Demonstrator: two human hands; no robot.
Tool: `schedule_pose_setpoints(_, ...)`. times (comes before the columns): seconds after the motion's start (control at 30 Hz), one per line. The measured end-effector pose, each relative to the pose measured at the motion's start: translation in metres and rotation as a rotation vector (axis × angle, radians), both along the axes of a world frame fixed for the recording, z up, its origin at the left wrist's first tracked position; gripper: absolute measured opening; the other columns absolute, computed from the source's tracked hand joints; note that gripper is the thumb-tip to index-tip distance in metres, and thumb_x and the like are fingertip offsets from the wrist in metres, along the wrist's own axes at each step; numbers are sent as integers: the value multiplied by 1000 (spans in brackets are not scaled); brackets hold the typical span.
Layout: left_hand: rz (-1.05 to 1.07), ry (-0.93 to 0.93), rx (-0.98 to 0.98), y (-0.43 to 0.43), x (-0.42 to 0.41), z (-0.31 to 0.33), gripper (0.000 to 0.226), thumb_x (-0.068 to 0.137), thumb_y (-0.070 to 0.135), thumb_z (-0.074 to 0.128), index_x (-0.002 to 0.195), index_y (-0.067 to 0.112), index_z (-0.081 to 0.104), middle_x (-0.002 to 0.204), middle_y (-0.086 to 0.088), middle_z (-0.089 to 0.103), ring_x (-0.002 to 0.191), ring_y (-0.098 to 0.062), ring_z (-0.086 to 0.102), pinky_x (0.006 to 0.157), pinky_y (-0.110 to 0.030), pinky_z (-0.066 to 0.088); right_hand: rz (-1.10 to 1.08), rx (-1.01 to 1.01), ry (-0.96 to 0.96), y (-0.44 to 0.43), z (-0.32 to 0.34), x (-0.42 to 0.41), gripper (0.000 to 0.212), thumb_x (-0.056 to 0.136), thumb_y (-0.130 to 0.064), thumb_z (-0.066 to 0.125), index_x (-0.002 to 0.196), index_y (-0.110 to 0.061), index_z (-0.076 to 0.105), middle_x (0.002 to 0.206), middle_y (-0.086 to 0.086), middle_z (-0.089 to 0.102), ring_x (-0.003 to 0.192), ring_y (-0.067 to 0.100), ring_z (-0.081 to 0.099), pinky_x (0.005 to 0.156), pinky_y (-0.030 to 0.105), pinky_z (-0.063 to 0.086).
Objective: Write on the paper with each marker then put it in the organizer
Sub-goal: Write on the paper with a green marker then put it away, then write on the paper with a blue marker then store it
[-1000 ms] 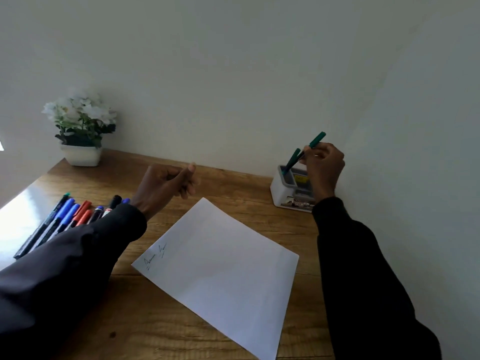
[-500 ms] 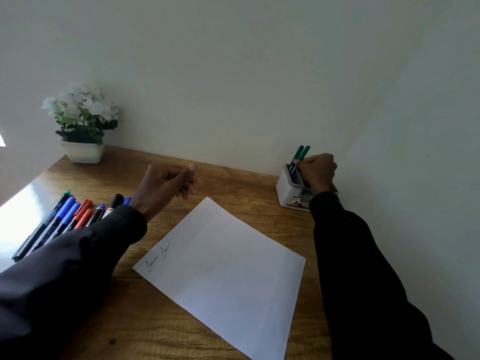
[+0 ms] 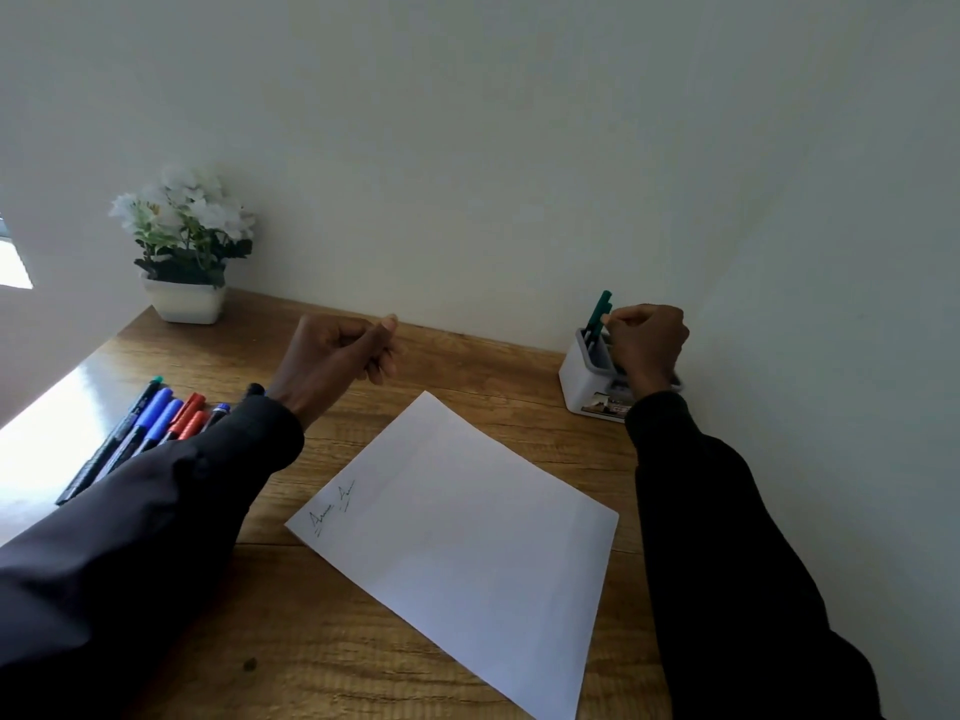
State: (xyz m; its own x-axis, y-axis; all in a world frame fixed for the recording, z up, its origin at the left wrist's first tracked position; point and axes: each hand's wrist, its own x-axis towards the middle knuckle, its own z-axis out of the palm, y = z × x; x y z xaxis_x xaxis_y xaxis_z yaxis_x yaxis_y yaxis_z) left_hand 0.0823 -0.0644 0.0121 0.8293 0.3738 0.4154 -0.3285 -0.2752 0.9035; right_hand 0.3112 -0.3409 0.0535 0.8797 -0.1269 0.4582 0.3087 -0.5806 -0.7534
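- i take the paper (image 3: 467,532) as my landmark; it lies flat and skewed on the wooden table (image 3: 311,641), with a few small scribbles (image 3: 332,506) near its left corner.
- beyond the paper's right corner, against the wall, stands the white organizer (image 3: 576,376).
- a green marker (image 3: 600,309) stands almost upright in the organizer, its top sticking out above the rim; a second green one is right against it.
- my right hand (image 3: 647,345) is over the organizer, fingers curled, its fingertips pinching the top of the green marker.
- my left hand (image 3: 332,361) hangs above the table just beyond the paper's far corner, fingers curled into a fist, thumb on top, holding nothing.
- left of the paper, partly hidden under my left sleeve, the loose markers (image 3: 150,428) lie side by side: blue, red and dark ones.
- far to the paper's left, by the wall, sits a white flower pot (image 3: 184,304).
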Motion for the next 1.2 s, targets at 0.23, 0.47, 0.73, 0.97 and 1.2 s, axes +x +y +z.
schedule_pose_setpoints(0.23, 95, 21, -58, 19, -23, 5, 29, 98, 24, 63, 75, 10, 75, 59, -4, 69, 51, -11, 60, 52, -17, 48, 199, 60, -74, 29, 3, -53, 4, 85, -11, 81, 89, -10, 81, 85, 6, 78, 77, 12, 72, 75, 18, 59)
schedule_pose_setpoints(0.47, 166, 88, -71, 50, -78, 1, 32, 98, 25, 62, 88, -3, 76, 66, -8, 71, 58, -12, 61, 55, -15, 48, 571, 4, 27, 101, -25, -133, 6, 80, -13, 84, 84, -16, 82, 78, -5, 78, 74, 7, 74, 69, 18, 56)
schedule_pose_setpoints(0.73, 206, 156, -132, 76, -107, -7, 29, 97, 29, 64, 94, 2, 76, 83, -17, 74, 70, -23, 65, 69, -34, 51, 784, -140, 68, 140, -46, -185, 5, 87, -13, 81, 92, -16, 80, 84, -9, 75, 76, 0, 71, 67, 11, 54)
schedule_pose_setpoints(0.97, 289, 133, -235, 84, -105, -15, 25, 96, 24, 65, 100, 1, 75, 86, -12, 75, 70, -17, 65, 67, -26, 53, 960, -435, -18, 167, -52, -204, 15, 88, -10, 80, 103, -12, 80, 100, -1, 77, 84, 0, 67, 70, 3, 51)
schedule_pose_setpoints(1.2, 269, 115, -266, 87, -104, -19, 24, 96, 21, 66, 99, -2, 75, 84, -15, 74, 70, -21, 64, 68, -29, 51, 1229, -572, -112, 204, -56, -219, 38, 84, 10, 74, 114, -14, 76, 119, 4, 74, 108, 11, 67, 84, 11, 52)
